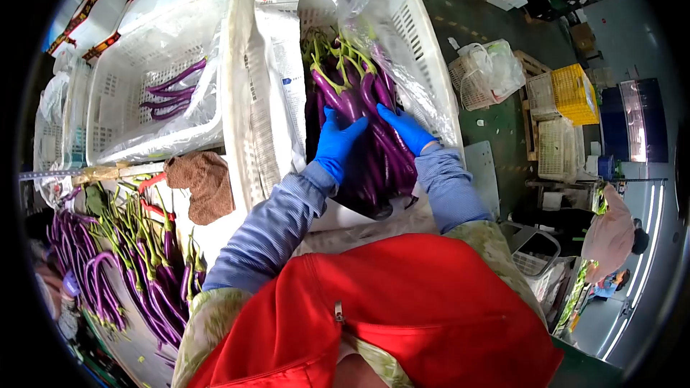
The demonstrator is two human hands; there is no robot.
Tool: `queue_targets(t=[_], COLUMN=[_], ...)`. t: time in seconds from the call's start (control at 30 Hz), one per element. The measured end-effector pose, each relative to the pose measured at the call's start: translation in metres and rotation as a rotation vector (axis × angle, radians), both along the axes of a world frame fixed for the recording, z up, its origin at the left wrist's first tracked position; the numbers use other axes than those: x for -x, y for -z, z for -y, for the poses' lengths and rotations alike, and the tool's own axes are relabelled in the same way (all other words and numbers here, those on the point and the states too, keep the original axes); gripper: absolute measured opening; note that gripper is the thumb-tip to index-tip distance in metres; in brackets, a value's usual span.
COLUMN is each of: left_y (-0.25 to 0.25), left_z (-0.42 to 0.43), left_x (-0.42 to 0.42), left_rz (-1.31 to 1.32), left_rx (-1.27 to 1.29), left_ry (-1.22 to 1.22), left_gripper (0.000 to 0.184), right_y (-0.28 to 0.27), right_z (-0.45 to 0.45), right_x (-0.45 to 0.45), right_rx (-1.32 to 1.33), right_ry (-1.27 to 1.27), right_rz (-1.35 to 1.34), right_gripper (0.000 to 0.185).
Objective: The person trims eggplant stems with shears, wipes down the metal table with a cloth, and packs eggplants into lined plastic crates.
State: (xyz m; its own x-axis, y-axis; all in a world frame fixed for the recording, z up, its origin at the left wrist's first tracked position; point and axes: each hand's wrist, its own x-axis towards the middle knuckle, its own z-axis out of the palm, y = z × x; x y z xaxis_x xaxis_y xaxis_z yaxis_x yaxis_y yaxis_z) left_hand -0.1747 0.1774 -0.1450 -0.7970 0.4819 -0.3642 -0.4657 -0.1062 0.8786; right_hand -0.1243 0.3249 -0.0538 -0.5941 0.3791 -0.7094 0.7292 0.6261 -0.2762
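Long purple eggplants (370, 165) with green stems lie in a pile inside a large white crate (248, 93) lined with plastic film and printed paper (286, 72). My left hand (336, 142), in a blue glove, rests on the left side of the pile, thumb and fingers spread apart. On the right side lies my right hand (407, 131), also gloved in blue, its fingers stretched over the eggplants. Both hands press against the pile, and neither is closed around a single eggplant. The stems point away from me.
A smaller white crate (100, 111) at the left holds several eggplants. More eggplants (147, 273) lie on the table at lower left, near a brown cloth (205, 187). Yellow (575, 93) and white crates stand at right. A person (607, 233) is at far right.
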Motion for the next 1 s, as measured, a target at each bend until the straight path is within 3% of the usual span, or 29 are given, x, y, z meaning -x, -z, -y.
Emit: queue_targets(t=[0.03, 0.1, 0.17, 0.23, 0.3, 0.53, 0.67, 0.77, 0.8, 0.9, 0.93, 1.0], left_y=[0.0, -0.003, 0.015, 0.007, -0.001, 0.031, 0.019, -0.023, -0.014, -0.004, -0.036, -0.03], left_z=[-0.002, 0.007, 0.004, -0.001, 0.0, 0.005, 0.003, -0.003, -0.002, 0.004, 0.009, 0.014], left_x=[-0.001, 0.008, 0.018, 0.018, 0.019, 0.043, 0.043, 0.014, 0.02, 0.032, 0.026, 0.029], left_rz=[-0.051, 0.069, 0.172, 0.178, 0.181, 0.226, 0.442, 0.213, 0.166, 0.211, 0.346, 0.276], left_rx=[0.101, -0.106, -0.057, -0.16, -0.071, -0.221, -0.271, -0.241, -0.276, -0.348, -0.415, -0.265], left_ry=[-0.037, 0.142, 0.222, 0.279, 0.279, 0.288, 0.404, 0.287, 0.295, 0.208, 0.182, 0.236], left_gripper=[0.072, 0.057, 0.058, 0.051, 0.047, 0.048, 0.048, 0.052, 0.053, 0.045, 0.047, 0.057], right_y=[0.006, 0.029, 0.044, 0.051, 0.054, 0.054, 0.059, 0.06, 0.059, 0.044, 0.039, 0.029], right_z=[0.003, 0.0, -0.003, -0.009, -0.013, -0.008, -0.008, -0.003, -0.004, -0.009, -0.009, -0.007], right_x=[0.004, 0.01, 0.023, 0.037, 0.041, 0.046, 0.045, 0.046, 0.042, 0.023, 0.018, 0.009], right_rx=[-0.046, -0.031, -0.023, -0.021, -0.016, 0.044, 0.102, 0.211, 0.271, 0.492, 0.58, 0.735], right_ry=[-0.046, -0.016, 0.026, 0.071, 0.113, 0.206, 0.233, 0.235, 0.25, 0.401, 0.471, 0.607], right_rz=[-0.048, -0.212, -0.311, -0.365, -0.396, -0.456, -0.484, -0.493, -0.488, -0.453, -0.437, -0.416], right_gripper=[0.048, 0.048, 0.048, 0.048, 0.048, 0.047, 0.046, 0.046, 0.046, 0.046, 0.046, 0.045])
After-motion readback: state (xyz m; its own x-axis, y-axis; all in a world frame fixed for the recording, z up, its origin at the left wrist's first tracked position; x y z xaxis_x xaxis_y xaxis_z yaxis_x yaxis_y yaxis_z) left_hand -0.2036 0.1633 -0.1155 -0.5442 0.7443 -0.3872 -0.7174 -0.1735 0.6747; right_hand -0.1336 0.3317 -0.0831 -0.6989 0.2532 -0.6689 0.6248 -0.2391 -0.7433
